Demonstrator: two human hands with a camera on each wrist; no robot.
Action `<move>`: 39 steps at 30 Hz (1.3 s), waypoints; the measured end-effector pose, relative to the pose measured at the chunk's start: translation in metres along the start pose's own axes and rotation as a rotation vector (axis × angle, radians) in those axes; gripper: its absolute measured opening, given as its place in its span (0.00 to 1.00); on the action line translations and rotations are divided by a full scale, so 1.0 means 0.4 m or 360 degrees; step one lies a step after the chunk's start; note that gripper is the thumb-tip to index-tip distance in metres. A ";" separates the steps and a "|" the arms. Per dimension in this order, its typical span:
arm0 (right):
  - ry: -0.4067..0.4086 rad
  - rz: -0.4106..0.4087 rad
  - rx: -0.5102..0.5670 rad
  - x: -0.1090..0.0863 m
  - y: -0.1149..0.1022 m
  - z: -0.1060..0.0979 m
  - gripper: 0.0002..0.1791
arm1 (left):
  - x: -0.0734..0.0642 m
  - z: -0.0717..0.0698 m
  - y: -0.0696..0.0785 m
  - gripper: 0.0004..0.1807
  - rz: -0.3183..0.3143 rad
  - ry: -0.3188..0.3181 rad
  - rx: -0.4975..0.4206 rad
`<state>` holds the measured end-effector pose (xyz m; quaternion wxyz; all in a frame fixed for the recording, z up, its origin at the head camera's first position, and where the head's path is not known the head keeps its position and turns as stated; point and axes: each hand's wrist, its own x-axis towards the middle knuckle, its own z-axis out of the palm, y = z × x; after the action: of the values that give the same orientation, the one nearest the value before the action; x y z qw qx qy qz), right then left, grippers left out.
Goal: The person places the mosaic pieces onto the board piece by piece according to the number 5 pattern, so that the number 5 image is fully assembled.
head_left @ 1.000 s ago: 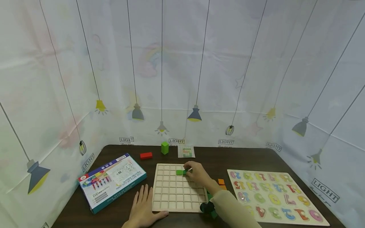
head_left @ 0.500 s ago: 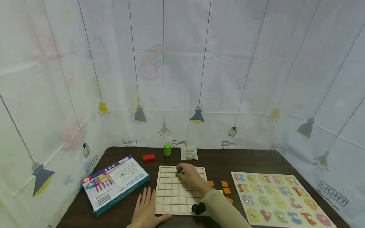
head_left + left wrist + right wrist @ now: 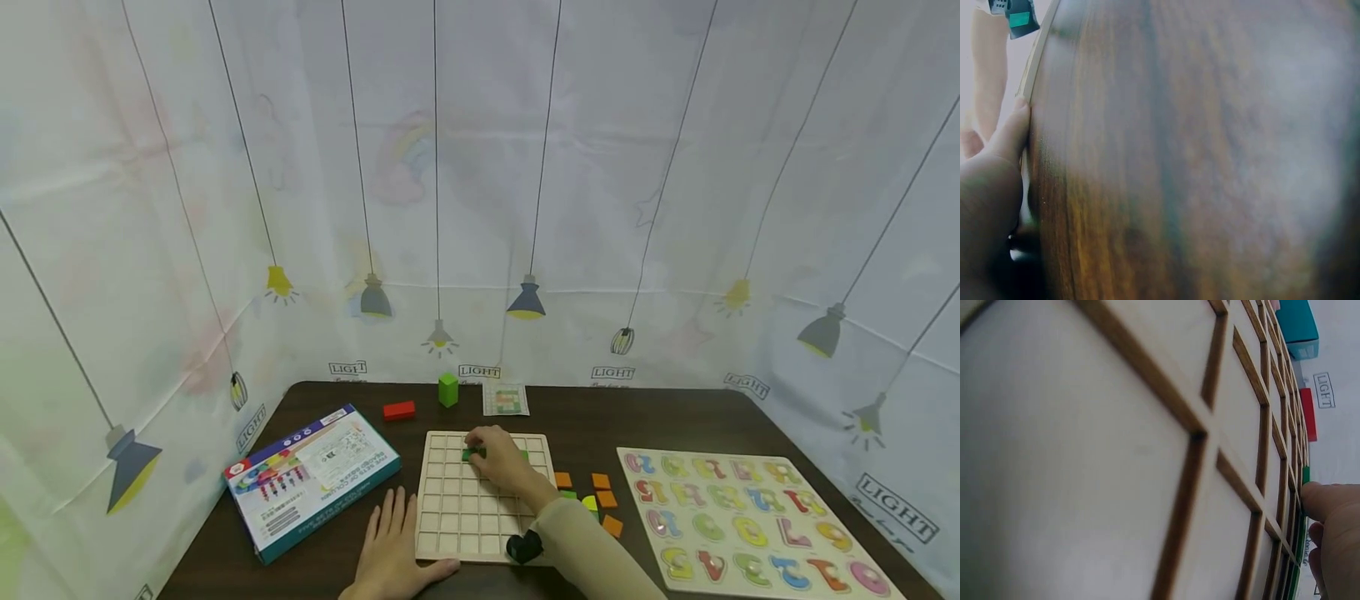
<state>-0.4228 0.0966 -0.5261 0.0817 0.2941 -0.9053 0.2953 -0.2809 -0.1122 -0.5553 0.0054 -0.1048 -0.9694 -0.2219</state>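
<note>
In the head view, my right hand [image 3: 501, 460] is over the far rows of a pale wooden grid board [image 3: 459, 525]. Its thumb and fingers pinch a dark green block [image 3: 468, 455] at the board's surface. The right wrist view has the thumb [image 3: 1322, 499] against that green block [image 3: 1305, 474], low among the ridges. More green shows just right of the hand, partly covered by it. My left hand [image 3: 392, 546] lies flat on the table at the board's near left corner, fingers straight. Its thumb [image 3: 1015, 125] touches the board's edge in the left wrist view.
Several orange tiles [image 3: 601, 482] and a yellow piece [image 3: 589, 502] lie right of the board, before a letter puzzle board [image 3: 723, 527]. A boxed set [image 3: 311, 483] is at left. Behind stand a red block [image 3: 399, 410], a light green block [image 3: 447, 390] and a pattern card [image 3: 506, 400].
My right hand has shifted left along the board's far rows. Orange tiles that the right arm covered now show. The left hand stays flat beside the board; the head view has turned slightly.
</note>
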 end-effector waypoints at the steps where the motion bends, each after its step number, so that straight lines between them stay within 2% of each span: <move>1: 0.0003 0.0004 -0.0006 0.000 0.001 0.000 0.11 | -0.001 -0.002 0.002 0.68 0.0000 -0.0006 -0.0005; 6: -0.0007 0.0015 0.0012 -0.001 0.002 -0.003 0.12 | -0.003 -0.007 0.006 0.67 -0.0004 -0.0006 -0.0018; 12: -0.0017 0.0036 0.0024 -0.007 0.002 -0.009 0.12 | 0.000 0.003 0.007 0.68 -0.0015 0.0019 0.0039; 23: 0.0018 -0.0024 0.0074 -0.025 0.002 -0.042 0.14 | -0.010 -0.011 0.011 0.69 -0.0001 0.0016 0.0019; 29: 0.0077 -0.0057 0.0151 -0.066 0.017 -0.092 0.13 | -0.015 -0.010 0.018 0.69 0.0002 0.0016 0.0008; 33: 0.0096 -0.0007 0.0163 -0.095 0.034 -0.125 0.12 | -0.014 -0.006 0.016 0.68 -0.0004 0.0031 0.0013; 39: 0.0201 0.0084 0.0179 -0.144 0.070 -0.167 0.13 | -0.012 -0.008 0.017 0.67 0.0013 0.0058 0.0001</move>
<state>-0.3937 0.1817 -0.5039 0.1142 0.2551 -0.8878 0.3657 -0.2748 -0.1085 -0.5498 0.0239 -0.1046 -0.9688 -0.2234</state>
